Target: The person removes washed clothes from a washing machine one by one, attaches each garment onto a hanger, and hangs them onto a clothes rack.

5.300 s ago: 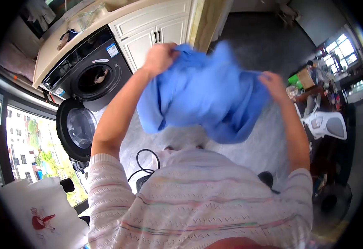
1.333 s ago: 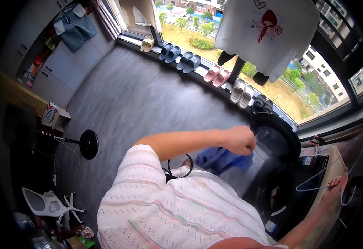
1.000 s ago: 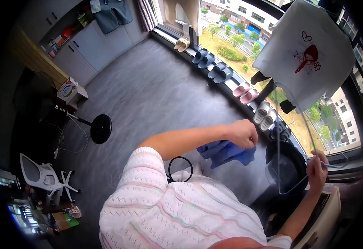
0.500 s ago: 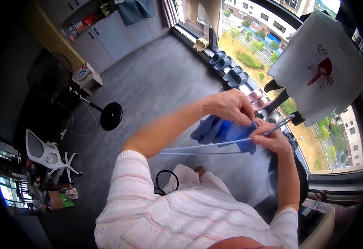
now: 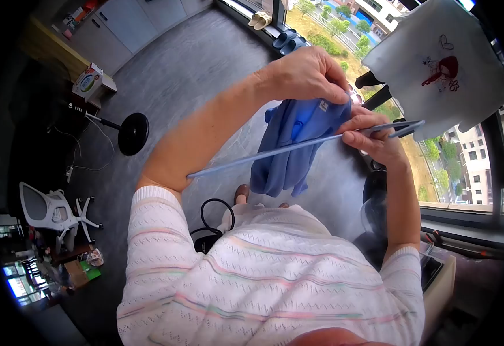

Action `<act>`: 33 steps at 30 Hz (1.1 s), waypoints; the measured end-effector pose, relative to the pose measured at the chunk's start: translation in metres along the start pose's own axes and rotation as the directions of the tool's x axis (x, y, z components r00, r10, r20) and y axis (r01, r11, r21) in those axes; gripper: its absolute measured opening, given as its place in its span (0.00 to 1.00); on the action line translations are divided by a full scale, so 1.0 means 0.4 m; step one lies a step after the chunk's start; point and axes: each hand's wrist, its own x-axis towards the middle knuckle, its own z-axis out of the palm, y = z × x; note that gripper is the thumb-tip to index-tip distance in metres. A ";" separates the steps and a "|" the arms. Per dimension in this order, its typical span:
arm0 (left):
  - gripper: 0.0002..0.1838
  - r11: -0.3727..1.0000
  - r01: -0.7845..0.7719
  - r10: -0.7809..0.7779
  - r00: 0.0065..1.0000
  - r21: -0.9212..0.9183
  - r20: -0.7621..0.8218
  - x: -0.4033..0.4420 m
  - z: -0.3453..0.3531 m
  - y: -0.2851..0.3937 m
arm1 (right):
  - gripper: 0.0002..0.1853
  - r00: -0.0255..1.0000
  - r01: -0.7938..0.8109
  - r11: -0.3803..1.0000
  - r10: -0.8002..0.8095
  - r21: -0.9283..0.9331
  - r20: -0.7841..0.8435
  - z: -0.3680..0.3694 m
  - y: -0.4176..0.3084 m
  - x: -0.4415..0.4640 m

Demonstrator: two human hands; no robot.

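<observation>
A blue garment (image 5: 289,147) hangs from my left hand (image 5: 306,75), whose fingers pinch its top edge beside a small white label. My right hand (image 5: 373,135) is closed round a light blue hanger (image 5: 257,155), near the hook end. The hanger's long side slants down to the left, across the front of the garment, as far as my left forearm. The fingertips of my right hand are close to the garment's upper right edge; whether they also grip the cloth cannot be made out.
A white printed shirt (image 5: 436,69) hangs by the window at right. Slippers (image 5: 286,40) line the sill. At left are a round black stand base (image 5: 133,134), a box (image 5: 89,82) and a white chair (image 5: 47,207). The dark washer door (image 5: 376,207) is at lower right.
The garment has gone from bunched up to hanging longer below my left hand. Since one second ago, my right hand has brought the hanger from the right side over to the garment.
</observation>
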 end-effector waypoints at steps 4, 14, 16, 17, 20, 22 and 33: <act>0.13 0.981 0.072 -0.039 0.983 -0.178 0.182 -0.050 -0.050 -0.025 | 0.10 0.983 -0.154 0.962 0.173 0.224 -0.066 -0.028 -0.054 0.027; 0.11 0.902 0.297 -0.291 0.954 -0.314 0.069 -0.140 -0.118 -0.356 | 0.11 0.942 -0.329 0.933 0.313 -0.149 -0.116 -0.132 -0.076 0.055; 0.11 0.900 0.307 -0.305 0.951 -0.310 0.056 -0.131 -0.155 -0.328 | 0.10 0.875 -0.474 0.777 0.469 -0.414 -0.121 -0.130 -0.061 0.061; 0.11 0.907 0.312 -0.304 0.950 -0.284 0.070 -0.125 -0.166 -0.314 | 0.10 0.868 -0.487 0.741 0.470 -0.463 -0.160 -0.121 -0.055 0.065; 0.12 0.890 0.339 -0.323 0.941 -0.306 0.103 -0.110 -0.175 -0.282 | 0.09 0.868 -0.495 0.685 0.408 -0.535 -0.282 -0.099 -0.009 0.056; 0.14 0.873 0.350 -0.337 0.936 -0.339 0.097 -0.097 -0.171 -0.276 | 0.10 0.850 -0.525 0.704 0.408 -0.478 -0.333 -0.090 0.010 0.043; 0.20 0.995 0.010 -0.036 0.962 -0.098 -0.269 -0.089 0.113 -0.205 | 0.11 0.745 -0.445 0.895 0.389 0.030 -0.543 0.053 0.117 0.002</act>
